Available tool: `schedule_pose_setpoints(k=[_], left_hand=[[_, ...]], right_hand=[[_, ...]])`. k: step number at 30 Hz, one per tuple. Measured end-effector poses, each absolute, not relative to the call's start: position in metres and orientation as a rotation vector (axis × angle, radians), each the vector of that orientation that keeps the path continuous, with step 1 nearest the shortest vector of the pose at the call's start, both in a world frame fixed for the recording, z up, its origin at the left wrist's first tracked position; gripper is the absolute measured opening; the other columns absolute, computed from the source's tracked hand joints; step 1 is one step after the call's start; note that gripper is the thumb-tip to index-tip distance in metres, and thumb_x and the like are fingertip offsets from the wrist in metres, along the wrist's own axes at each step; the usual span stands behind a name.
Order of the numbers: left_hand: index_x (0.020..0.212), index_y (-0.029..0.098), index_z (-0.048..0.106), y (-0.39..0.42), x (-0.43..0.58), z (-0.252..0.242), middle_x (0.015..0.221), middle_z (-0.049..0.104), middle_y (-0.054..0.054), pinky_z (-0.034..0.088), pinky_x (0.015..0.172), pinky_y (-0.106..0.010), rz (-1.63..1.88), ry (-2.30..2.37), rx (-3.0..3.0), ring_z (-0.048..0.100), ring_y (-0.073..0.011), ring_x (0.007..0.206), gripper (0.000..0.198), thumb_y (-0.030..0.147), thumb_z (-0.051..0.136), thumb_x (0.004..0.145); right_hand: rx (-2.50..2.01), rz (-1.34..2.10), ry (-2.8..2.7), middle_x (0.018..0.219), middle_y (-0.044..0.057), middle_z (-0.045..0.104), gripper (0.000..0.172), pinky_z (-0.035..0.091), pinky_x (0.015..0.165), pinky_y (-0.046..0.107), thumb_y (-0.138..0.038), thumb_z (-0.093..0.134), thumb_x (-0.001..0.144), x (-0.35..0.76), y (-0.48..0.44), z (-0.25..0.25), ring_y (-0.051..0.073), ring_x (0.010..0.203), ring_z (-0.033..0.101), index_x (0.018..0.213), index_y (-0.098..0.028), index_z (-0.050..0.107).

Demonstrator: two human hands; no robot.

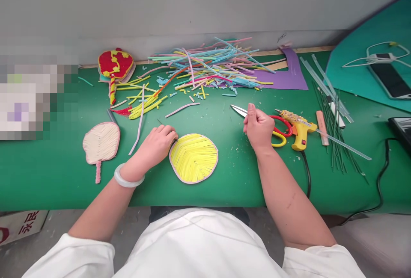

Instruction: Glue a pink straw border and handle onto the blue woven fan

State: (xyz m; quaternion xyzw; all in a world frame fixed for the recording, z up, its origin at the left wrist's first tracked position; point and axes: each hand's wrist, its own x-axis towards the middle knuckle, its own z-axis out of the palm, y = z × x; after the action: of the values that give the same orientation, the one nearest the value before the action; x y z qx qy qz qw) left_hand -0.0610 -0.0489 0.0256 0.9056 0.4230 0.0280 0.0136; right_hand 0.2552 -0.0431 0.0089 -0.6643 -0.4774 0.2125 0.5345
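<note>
My left hand [157,143] is closed, its fingertips at the left edge of a round yellow fan-shaped piece [193,158] with a pale pink rim. A thin dark wire shows at both sides of its fingers. My right hand [259,126] is curled into a fist, thumb on top, over the middle of a pair of scissors [281,126] with red and yellow handles. The blades stick out to its left. What the fist holds, if anything, is hidden. At the left lies a cream fan [102,143] with a short pink handle.
A pile of coloured pipe cleaners [208,66] lies at the back, beside purple sheet [289,79]. A red and yellow fan [115,65] lies back left. To the right are a yellow glue gun [300,132], clear glue sticks [321,83], green wires [337,132] and a phone [390,79].
</note>
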Motion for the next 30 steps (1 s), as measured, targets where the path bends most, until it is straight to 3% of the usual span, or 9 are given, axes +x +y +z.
schedule_pose_setpoints(k=[7, 19, 25, 30], left_hand=[[0.088, 0.021, 0.064, -0.039, -0.073, 0.035, 0.089, 0.065, -0.007, 0.041, 0.071, -0.035, 0.062, 1.055, 2.823, 0.053, -0.0215, 0.079, 0.024, 0.014, 0.042, 0.096], [0.089, 0.021, 0.063, -0.064, -0.077, 0.061, 0.080, 0.066, -0.006, 0.043, 0.069, -0.032, 0.714, 1.207, 2.523, 0.055, -0.0196, 0.076, 0.020, 0.023, 0.044, 0.096], [0.089, 0.020, 0.067, -0.066, -0.061, 0.072, 0.077, 0.067, -0.003, 0.043, 0.064, -0.028, 1.000, 1.486, 1.987, 0.056, -0.0161, 0.067, 0.017, 0.037, 0.065, 0.085], [0.082, 0.018, 0.064, -0.075, -0.028, 0.078, 0.069, 0.067, -0.002, 0.034, 0.047, -0.023, 0.980, 1.228, 1.310, 0.047, -0.0097, 0.050, 0.029, 0.041, 0.078, 0.073]], right_hand=[[-1.571, 0.525, -1.126, 0.035, -0.006, 0.044, 0.058, 0.036, 0.044, 0.025, -0.065, 0.048, 0.091, 0.255, -0.043, 0.009, 0.010, 0.034, 0.041, 0.051, -0.023, 0.049], [-1.535, 0.546, -1.122, 0.035, -0.006, 0.045, 0.059, 0.037, 0.044, 0.025, -0.067, 0.048, 0.090, 0.255, -0.045, 0.011, 0.010, 0.034, 0.042, 0.052, -0.023, 0.050], [-1.519, 0.585, -1.106, 0.036, -0.006, 0.044, 0.059, 0.037, 0.045, 0.024, -0.069, 0.048, 0.089, 0.256, -0.045, 0.012, 0.010, 0.035, 0.042, 0.053, -0.022, 0.049], [-1.479, 0.669, -1.068, 0.037, -0.006, 0.046, 0.059, 0.036, 0.043, 0.023, -0.072, 0.049, 0.087, 0.253, -0.050, 0.018, 0.010, 0.035, 0.042, 0.056, -0.022, 0.051]])
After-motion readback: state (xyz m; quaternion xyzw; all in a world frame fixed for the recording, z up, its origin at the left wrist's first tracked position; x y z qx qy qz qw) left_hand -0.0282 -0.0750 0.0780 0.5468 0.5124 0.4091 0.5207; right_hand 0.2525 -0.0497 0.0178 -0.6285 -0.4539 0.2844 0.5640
